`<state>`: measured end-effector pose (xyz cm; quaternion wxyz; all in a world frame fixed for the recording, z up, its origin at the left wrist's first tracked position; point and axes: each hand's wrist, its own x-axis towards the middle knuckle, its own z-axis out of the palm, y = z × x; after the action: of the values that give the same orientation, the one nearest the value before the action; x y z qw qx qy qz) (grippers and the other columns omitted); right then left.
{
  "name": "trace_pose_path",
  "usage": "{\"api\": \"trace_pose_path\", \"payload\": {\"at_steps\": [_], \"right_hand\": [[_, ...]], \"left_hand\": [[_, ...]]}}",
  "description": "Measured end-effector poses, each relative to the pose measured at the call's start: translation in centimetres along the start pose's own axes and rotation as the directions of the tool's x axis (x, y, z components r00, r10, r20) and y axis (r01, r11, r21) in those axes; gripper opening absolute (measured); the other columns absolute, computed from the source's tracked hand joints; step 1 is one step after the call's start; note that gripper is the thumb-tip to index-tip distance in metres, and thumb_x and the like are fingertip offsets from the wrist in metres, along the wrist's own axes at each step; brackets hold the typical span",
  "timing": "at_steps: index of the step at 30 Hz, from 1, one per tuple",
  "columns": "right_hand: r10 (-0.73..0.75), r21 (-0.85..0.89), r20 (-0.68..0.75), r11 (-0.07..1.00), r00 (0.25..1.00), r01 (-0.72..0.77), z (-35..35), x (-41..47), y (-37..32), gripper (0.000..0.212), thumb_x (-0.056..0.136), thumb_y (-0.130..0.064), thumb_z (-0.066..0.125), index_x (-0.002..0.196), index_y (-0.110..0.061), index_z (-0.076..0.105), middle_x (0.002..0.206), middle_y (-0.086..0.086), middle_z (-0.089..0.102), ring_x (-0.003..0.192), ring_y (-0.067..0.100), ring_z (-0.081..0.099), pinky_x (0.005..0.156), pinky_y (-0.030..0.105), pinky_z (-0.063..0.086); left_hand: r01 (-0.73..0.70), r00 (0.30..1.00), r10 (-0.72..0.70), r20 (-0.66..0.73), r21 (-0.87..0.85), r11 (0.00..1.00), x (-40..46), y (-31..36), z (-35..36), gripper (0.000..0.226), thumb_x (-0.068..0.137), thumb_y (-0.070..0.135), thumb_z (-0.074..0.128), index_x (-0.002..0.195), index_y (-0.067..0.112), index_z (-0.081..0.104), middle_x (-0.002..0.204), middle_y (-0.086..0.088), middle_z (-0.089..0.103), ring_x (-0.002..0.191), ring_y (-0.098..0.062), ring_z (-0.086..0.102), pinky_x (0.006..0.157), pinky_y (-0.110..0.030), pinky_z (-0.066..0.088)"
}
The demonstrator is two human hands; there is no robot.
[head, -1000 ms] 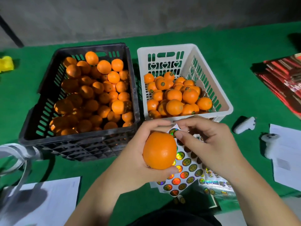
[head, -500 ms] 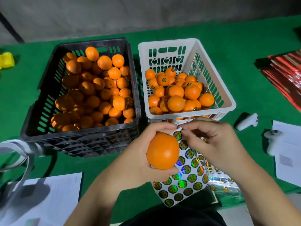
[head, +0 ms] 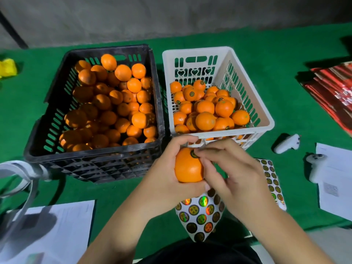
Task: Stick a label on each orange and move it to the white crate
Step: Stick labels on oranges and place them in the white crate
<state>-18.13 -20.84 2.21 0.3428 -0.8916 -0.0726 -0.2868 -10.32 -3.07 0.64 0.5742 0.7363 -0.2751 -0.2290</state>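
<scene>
My left hand (head: 165, 172) grips an orange (head: 187, 167) just in front of the white crate (head: 253, 103), which holds several labelled oranges. A round label (head: 194, 154) sits on the top of the held orange. My right hand (head: 232, 174) presses that label with its fingertips. A sheet of round holographic labels (head: 200, 214) hangs under both hands, its upper part hidden by them. The black crate (head: 95, 161) on the left is full of unlabelled oranges (head: 114, 103).
Another label sheet (head: 271, 180) lies on the green cloth at the right. Two white controllers (head: 286, 143) (head: 315, 166), white papers (head: 335, 180) and red packets (head: 333, 86) lie further right. A paper (head: 57, 231) and a white strap (head: 17, 178) lie at left. A yellow object (head: 7, 68) sits far left.
My right hand has peeled a label off the sheet and brought it onto the top of the orange. The sheet has dropped lower under my hands.
</scene>
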Motion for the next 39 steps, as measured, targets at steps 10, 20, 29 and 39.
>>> {"api": "trace_pose_path", "payload": {"at_steps": [10,20,29,39], "right_hand": [[0.063,0.109,0.552,0.983,0.832,-0.147,-2.0,0.0,0.9,0.051,0.102,-0.029,0.055,0.152,-0.024,0.052,0.152,-0.015,0.040,0.147,0.017,0.040,0.114,0.038,0.043],[0.049,0.185,0.488,0.970,0.872,-0.158,-1.3,1.3,2.6,0.073,0.083,-0.040,0.085,0.148,-0.027,0.056,0.143,-0.018,0.048,0.140,0.011,0.047,0.113,0.028,0.041],[0.097,0.344,0.117,0.930,0.988,-0.132,-0.8,5.0,5.8,0.074,0.080,-0.055,0.080,0.145,-0.029,0.057,0.124,-0.013,0.060,0.121,0.007,0.057,0.106,0.023,0.044],[0.556,-0.492,0.285,0.784,0.781,-0.379,0.9,8.2,16.3,0.080,0.103,-0.032,0.066,0.166,-0.014,0.021,0.173,0.014,0.017,0.160,0.037,0.014,0.130,0.048,0.015]], "left_hand": [[0.091,0.984,-0.069,0.164,-0.133,0.987,-0.1,-0.6,-0.2,0.099,0.070,0.037,0.099,0.150,0.045,0.041,0.139,0.013,0.061,0.125,-0.016,0.066,0.097,-0.044,0.060],[0.189,0.971,-0.080,0.225,-0.519,0.834,0.6,-1.5,-0.1,0.111,0.058,0.048,0.099,0.153,0.047,0.043,0.148,0.005,0.059,0.135,-0.028,0.061,0.108,-0.047,0.053],[0.260,0.965,-0.186,0.184,-0.616,0.744,1.7,-3.3,-1.8,0.063,0.092,0.003,0.075,0.149,0.022,0.057,0.140,-0.020,0.067,0.128,-0.042,0.065,0.101,-0.047,0.057],[0.147,0.989,-0.143,0.044,-0.460,0.876,1.7,-3.7,-2.5,0.036,0.099,0.022,0.072,0.135,0.023,0.069,0.135,-0.008,0.072,0.124,-0.030,0.070,0.097,-0.034,0.059]]}}
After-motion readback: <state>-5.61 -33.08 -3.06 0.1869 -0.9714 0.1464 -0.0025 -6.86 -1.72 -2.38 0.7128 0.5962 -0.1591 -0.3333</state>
